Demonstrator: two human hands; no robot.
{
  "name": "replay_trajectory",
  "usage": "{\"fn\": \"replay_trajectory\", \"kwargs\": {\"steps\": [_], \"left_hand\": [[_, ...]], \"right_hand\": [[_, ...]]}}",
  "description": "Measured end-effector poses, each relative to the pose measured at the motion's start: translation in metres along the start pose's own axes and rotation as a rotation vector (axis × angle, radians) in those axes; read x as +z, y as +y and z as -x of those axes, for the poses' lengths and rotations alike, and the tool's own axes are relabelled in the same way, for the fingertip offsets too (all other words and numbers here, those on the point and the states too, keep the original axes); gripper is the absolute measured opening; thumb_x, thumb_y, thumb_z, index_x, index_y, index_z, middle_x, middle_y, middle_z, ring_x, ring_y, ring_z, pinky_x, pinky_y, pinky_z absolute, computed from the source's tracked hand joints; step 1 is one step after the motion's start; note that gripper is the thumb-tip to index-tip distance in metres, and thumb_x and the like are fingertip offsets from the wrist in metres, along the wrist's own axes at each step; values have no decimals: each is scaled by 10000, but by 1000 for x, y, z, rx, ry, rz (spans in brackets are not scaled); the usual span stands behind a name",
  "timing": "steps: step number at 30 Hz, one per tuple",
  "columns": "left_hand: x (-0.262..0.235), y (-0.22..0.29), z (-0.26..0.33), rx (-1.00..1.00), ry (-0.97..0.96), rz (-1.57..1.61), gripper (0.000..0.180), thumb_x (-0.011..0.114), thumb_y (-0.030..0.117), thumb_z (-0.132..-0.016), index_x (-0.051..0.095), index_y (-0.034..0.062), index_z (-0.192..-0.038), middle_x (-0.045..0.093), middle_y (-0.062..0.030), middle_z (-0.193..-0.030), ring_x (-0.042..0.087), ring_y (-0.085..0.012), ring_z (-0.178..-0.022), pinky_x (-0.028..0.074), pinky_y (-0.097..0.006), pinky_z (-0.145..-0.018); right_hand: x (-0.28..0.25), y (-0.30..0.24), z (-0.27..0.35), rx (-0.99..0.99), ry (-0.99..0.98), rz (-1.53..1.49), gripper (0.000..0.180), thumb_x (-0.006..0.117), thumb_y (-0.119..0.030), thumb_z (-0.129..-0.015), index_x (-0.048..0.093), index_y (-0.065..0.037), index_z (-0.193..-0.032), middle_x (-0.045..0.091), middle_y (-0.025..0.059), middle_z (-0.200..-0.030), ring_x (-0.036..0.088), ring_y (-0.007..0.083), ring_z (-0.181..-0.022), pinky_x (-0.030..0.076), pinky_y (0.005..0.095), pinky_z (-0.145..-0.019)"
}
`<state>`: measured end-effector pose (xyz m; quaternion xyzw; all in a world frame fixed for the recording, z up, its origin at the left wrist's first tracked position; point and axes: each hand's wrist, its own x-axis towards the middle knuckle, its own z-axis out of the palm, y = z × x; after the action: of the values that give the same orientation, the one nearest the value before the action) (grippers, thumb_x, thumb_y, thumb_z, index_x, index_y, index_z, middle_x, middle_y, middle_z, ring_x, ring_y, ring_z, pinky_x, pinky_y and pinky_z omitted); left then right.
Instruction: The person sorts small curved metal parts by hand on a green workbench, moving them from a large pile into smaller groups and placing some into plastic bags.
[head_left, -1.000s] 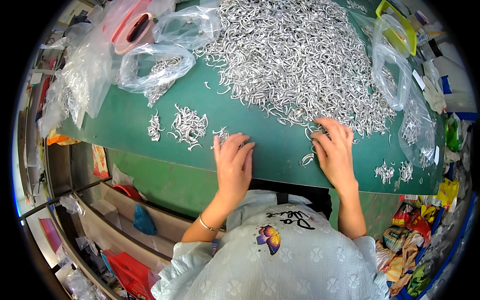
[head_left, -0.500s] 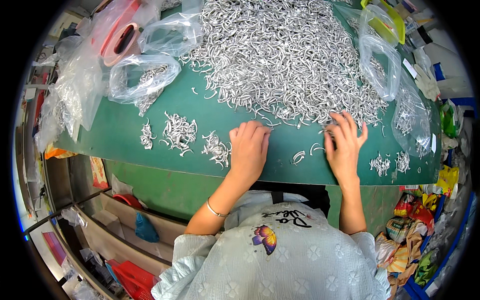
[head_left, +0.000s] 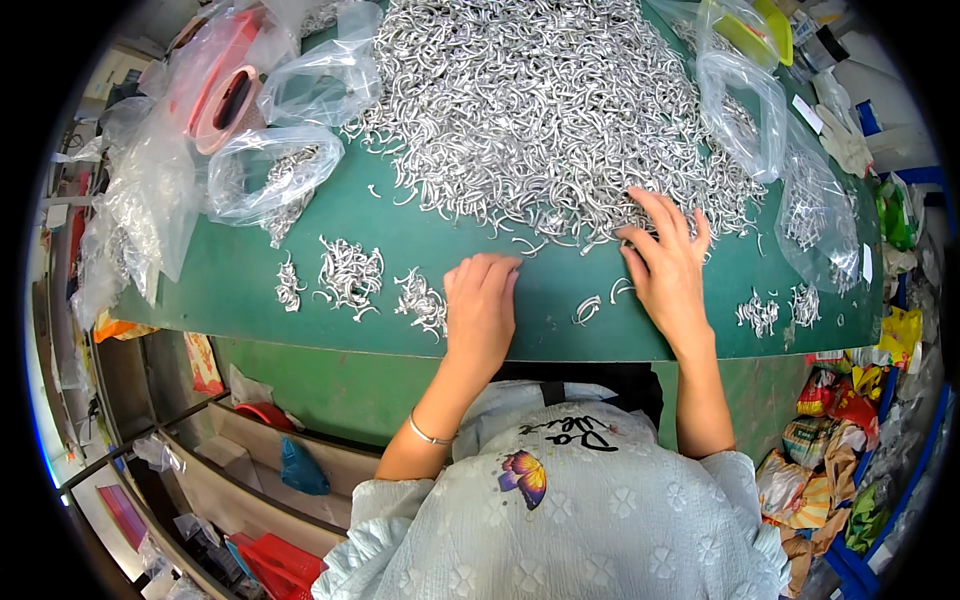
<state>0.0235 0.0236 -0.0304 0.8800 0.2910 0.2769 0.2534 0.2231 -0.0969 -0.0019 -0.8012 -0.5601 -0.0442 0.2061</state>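
A wide heap of small curved silver metal pieces [head_left: 540,110] covers the far middle of the green table. At the heap's near edge, my right hand [head_left: 670,270] has its fingers apart over the pieces, the fingertips touching or just above them. My left hand [head_left: 480,310] rests on the table nearer me, fingers curled and pressed together; whatever is in them is hidden. Beside its wrist side lies a small pile of pieces [head_left: 420,300]. A few loose pieces [head_left: 587,310] lie between my hands, and one more sits just beyond my left fingertips.
Further small piles lie at the left [head_left: 350,275] and right [head_left: 758,313]. Clear plastic bags [head_left: 275,175] holding pieces stand at the left, with another bag [head_left: 815,215] at the right. A pink basket [head_left: 230,105] and a yellow-green scoop-like container [head_left: 755,30] sit farther back.
My right hand has moved slightly away from me along the heap's edge and its fingers have spread. My left hand has shifted slightly left. The whole view has tilted a little.
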Motion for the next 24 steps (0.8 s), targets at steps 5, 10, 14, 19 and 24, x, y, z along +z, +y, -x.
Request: {"fn": "replay_trajectory", "kwargs": {"steps": [5,10,14,19,24], "left_hand": [[-11,-1,14,-6,2,7,171,668,6,-841,651,50,-1006,596,-79,-957,569,-264,-891,394,-376,-823],[-20,1,21,-31,-26,-45,204,706,20,-815,664,54,-1012,588,-66,-974,562,-253,-919,370,-380,-829],[-27,8,19,-45,-21,-78,210,765,24,-764,658,60,-941,578,-56,-981,552,-253,-942,355,-394,-857],[-32,-3,26,-104,34,-146,201,781,28,-745,634,72,-875,574,-57,-999,549,-252,-975,338,-413,-899],[-24,14,24,-43,0,0,263,767,26,-764,663,65,-1003,591,-77,-1033,556,-262,-1006,357,-389,-915]], "right_hand": [[-11,26,20,71,35,-5,151,701,-27,-805,695,-63,-952,598,44,-1278,539,261,-1217,248,583,-1096],[-3,5,4,120,155,-169,330,724,-74,-819,677,-86,-1145,567,127,-1302,505,336,-1227,351,463,-1050],[5,0,0,55,45,-124,339,755,-114,-801,690,-103,-1133,499,137,-1418,407,377,-1349,333,484,-1084],[-21,13,22,-1,-137,-127,267,760,-95,-773,718,-84,-1036,503,124,-1426,408,359,-1364,334,482,-1095],[-25,6,39,38,35,-207,237,782,-61,-724,704,-87,-946,607,49,-1087,548,267,-1009,393,386,-843]]}}
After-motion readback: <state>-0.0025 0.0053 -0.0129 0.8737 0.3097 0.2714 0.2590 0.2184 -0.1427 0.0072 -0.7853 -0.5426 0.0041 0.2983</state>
